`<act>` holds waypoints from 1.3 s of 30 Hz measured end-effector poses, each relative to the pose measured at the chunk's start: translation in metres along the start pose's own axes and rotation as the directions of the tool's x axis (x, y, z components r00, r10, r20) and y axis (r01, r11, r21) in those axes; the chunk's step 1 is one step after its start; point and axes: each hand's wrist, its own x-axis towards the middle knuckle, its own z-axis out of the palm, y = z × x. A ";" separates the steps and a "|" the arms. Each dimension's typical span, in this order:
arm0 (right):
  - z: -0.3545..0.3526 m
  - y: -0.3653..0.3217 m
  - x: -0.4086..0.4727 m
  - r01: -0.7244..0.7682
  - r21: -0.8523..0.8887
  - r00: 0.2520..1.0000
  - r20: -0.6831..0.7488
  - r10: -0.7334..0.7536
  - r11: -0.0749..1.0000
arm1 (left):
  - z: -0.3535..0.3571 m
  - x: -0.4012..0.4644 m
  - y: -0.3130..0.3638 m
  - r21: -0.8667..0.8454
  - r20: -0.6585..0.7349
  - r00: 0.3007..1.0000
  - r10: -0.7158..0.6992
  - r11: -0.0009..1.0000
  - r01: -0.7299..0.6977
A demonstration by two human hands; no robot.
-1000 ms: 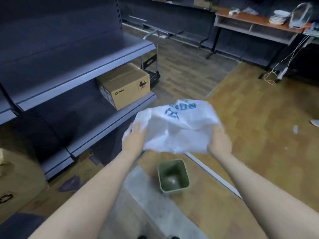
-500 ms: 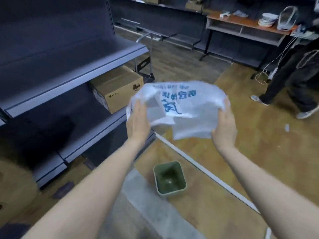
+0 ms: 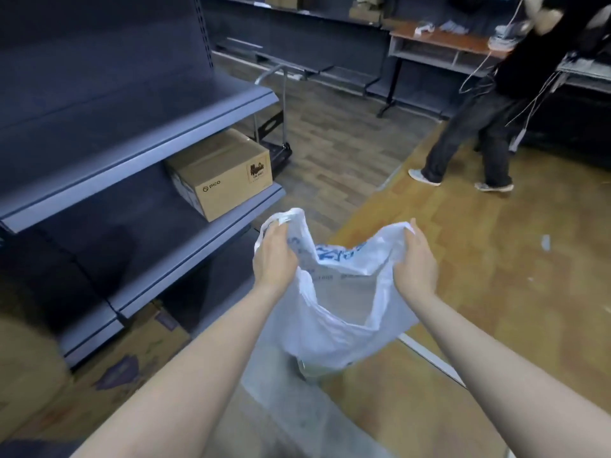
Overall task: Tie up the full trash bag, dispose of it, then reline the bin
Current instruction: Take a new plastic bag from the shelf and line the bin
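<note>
Taking the bin as the marker and reading from its left: the grey shelf [image 3: 158, 140] stands well off to the left, with a cardboard box [image 3: 220, 173] on its lower tier, beyond the bin.

Nearer, the left hand [image 3: 274, 256] is curled over one handle of the white plastic bag [image 3: 334, 322], fingers pinching the film up above the bin. Half a second ago that bag was held up flat and bunched, its blue printing facing the wearer, and the green bin stood plainly in sight on the floor below. Now the bag has been shaken open and brought down, its mouth gaping between the two hands and its body hanging straight over the bin [image 3: 309, 368], of which only a sliver of rim peeps out beneath the bottom of the bag. Whether the bag touches the rim I cannot tell.

To the right of the bin, the right hand [image 3: 415, 262] pinches the other handle, fingers closed on it. I would judge the old bag already dealt with and the relining under way: the open bag needs lowering in and its edge folding over the rim.

Far to the right and beyond, another person [image 3: 496, 127] in dark clothes has walked further into view by the wooden surface [image 3: 443, 38].
</note>
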 end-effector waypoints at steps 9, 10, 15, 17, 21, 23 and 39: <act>0.055 0.069 -0.064 0.066 -0.169 0.885 0.465 0.021 0.983 | 0.057 -0.089 -0.051 0.166 0.590 0.773 -0.235 0.972 0.169; 0.057 0.069 -0.065 0.069 -0.145 0.881 0.472 0.007 0.987 | 0.058 -0.090 -0.049 0.127 0.592 0.772 -0.231 0.973 0.194; 0.065 0.066 -0.057 0.059 -0.091 0.835 0.550 0.001 0.994 | 0.078 -0.078 -0.046 0.062 0.619 0.744 -0.252 0.960 0.274; 0.075 0.073 -0.052 0.042 -0.117 0.813 0.581 0.034 0.992 | 0.091 -0.072 -0.054 0.078 0.611 0.741 -0.279 0.952 0.294; 0.103 0.091 -0.044 0.011 -0.155 0.776 0.624 0.090 0.988 | 0.124 -0.071 -0.077 0.086 0.633 0.717 -0.292 0.947 0.310; 0.119 0.100 -0.040 -0.010 -0.174 0.766 0.632 0.120 0.985 | 0.144 -0.074 -0.092 0.071 0.671 0.683 -0.289 0.942 0.328; 0.238 0.185 0.027 -0.149 0.055 0.834 0.544 0.095 0.987 | 0.300 -0.033 -0.200 -0.137 0.537 0.785 -0.310 0.886 0.444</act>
